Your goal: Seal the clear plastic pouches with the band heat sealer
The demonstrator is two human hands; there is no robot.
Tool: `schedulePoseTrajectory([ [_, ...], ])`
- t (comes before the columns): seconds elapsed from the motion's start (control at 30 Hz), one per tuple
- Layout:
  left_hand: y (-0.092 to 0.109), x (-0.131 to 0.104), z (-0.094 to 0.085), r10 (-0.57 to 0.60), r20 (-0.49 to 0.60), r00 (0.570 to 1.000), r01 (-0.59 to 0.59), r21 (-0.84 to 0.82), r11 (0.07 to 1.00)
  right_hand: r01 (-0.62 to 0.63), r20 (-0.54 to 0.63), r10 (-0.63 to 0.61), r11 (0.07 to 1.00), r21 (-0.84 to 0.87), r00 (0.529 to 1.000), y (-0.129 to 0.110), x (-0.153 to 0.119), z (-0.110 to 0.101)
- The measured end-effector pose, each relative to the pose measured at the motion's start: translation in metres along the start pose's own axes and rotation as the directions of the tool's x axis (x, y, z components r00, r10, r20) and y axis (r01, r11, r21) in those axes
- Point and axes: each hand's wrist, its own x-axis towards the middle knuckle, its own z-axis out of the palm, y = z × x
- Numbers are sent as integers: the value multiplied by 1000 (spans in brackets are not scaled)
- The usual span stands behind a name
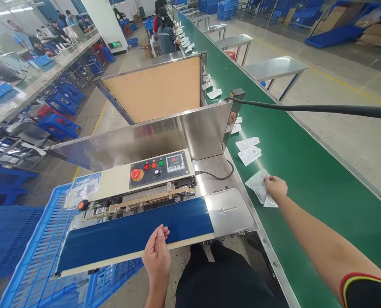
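Observation:
My right hand (276,188) is over the green conveyor belt (309,188), its fingers pinching the edge of a white pouch (256,183). Under that hand lies another white pouch (270,202), partly covered. My left hand (158,252) hovers at the front edge of the sealing machine's blue belt (120,235), fingers curled against the thumb with nothing visible in them. Behind the blue belt runs the band sealer (160,171), with a red stop button, small coloured switches and a lit display. A metal plate (230,212) marked with an arrow adjoins the belt's right end.
Further up the green belt lie several white pouches (250,155). A blue crate (33,256) stands at the sealer's left end. Metal panels (145,137) rise behind the machine, and a black cable (306,108) crosses above the conveyor. Other people sit farther back.

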Motion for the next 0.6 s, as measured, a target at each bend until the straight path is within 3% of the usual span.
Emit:
schedulePoseTrajectory([
  [0.1, -8, 0, 5, 17, 50, 999, -15, -38, 999, 228, 48, -227, 973, -36, 973, -18, -30, -22],
  [0.17, -11, -1, 14, 55, 112, 992, -49, -57, 997, 410, 8, -410, 912, -26, 912, -33, -59, -46],
  [0.27, -3, -4, 38, 168, 244, 955, -152, -81, 985, 553, -79, -550, 833, 12, 831, -59, -111, -83],
  [0.33, 9, -8, 60, 253, 349, 903, -232, -102, 968, 602, -22, -602, 796, 62, 798, -79, -145, -101],
  [0.4, 24, -13, 82, 314, 444, 839, -279, -143, 949, 634, 118, -651, 758, 154, 750, -99, -176, -110],
  [0.53, 49, -20, 109, 407, 608, 682, -302, -273, 913, 606, 346, -704, 710, 358, 620, -123, -227, -102],
  [0.6, 52, -21, 111, 432, 637, 638, -302, -309, 902, 536, 374, -663, 746, 395, 648, -123, -242, -93],
])
